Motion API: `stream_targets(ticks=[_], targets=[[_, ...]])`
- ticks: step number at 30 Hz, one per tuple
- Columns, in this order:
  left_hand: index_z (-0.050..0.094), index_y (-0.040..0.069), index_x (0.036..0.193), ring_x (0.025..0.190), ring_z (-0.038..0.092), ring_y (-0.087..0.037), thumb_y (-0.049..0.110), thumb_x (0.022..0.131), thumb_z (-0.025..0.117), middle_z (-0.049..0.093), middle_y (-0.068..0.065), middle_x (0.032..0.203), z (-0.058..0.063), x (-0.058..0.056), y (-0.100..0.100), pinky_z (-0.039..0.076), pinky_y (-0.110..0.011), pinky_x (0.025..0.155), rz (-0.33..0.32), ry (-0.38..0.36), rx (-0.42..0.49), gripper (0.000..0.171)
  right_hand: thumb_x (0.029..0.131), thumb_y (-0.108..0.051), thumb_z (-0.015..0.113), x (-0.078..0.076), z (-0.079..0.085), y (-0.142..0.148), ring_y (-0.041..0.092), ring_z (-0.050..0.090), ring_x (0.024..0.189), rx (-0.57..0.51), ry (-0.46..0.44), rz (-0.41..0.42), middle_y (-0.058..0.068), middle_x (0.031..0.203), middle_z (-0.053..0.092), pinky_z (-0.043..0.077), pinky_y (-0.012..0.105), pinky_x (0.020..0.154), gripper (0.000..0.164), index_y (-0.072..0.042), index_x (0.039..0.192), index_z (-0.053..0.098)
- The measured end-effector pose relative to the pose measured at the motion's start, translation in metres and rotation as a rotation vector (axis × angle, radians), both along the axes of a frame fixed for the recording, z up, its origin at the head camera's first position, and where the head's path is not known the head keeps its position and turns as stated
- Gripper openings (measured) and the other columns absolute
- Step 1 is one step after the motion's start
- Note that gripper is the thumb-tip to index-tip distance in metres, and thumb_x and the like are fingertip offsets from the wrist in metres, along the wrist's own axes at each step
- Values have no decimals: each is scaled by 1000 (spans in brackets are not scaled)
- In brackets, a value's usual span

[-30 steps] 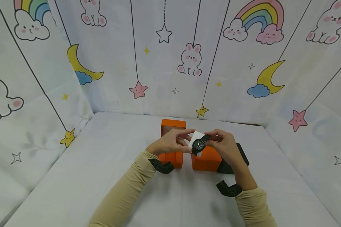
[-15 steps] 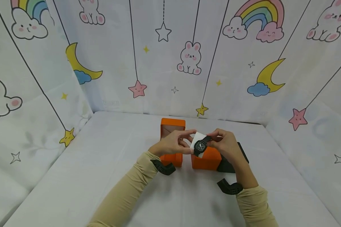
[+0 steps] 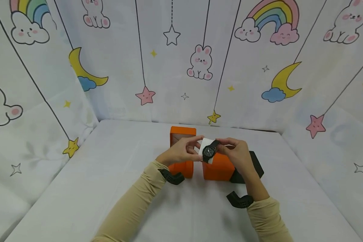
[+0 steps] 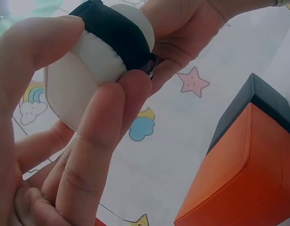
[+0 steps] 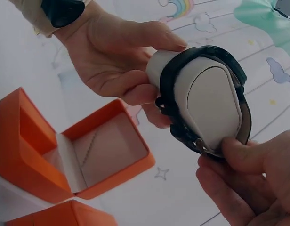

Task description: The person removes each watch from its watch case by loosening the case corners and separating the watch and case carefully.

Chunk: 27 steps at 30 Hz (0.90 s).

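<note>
A black wristwatch [image 3: 209, 152] with a dark strap [image 4: 117, 36] is wrapped round a white watch cushion [image 5: 212, 106], its round dial facing up in the head view. My left hand [image 3: 179, 150] grips one end of the cushion between thumb and fingers. From the other side my right hand [image 3: 237, 154] pinches the strap, thumb against the cushion's end in the right wrist view. The strap's buckle shows close to the right fingertips there. Both hands hold the watch up in front of an orange box [image 3: 184, 170] with its lid raised.
A second orange box [image 3: 218, 169] stands to the right of the raised-lid box. Against its right side is a dark green box [image 3: 255, 164]. White cloth printed with rabbits, stars and rainbows forms the walls behind the white table [image 3: 130, 141].
The hands and the watch have shifted slightly up and to the left over the last half second. Both hands keep their hold, and the boxes stay in place.
</note>
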<state>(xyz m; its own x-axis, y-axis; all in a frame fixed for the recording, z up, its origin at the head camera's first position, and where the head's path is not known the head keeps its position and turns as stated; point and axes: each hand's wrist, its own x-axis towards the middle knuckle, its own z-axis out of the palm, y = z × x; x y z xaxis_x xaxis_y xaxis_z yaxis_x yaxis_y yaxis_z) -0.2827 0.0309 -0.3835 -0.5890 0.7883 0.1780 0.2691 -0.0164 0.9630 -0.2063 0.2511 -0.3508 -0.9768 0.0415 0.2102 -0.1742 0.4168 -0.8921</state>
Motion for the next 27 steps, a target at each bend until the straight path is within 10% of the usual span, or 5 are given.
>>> stream_targets(ticks=[27], targets=[[29,25,141,88,66,-19,25,75,72,58,-5,107,4,3,1,51,-31,80,46,29,-45,79,80,-33,67,-4,-7,-5,9,68,75,-1,103,-99,16,96,68,52,21,71,38,-5,105,68]])
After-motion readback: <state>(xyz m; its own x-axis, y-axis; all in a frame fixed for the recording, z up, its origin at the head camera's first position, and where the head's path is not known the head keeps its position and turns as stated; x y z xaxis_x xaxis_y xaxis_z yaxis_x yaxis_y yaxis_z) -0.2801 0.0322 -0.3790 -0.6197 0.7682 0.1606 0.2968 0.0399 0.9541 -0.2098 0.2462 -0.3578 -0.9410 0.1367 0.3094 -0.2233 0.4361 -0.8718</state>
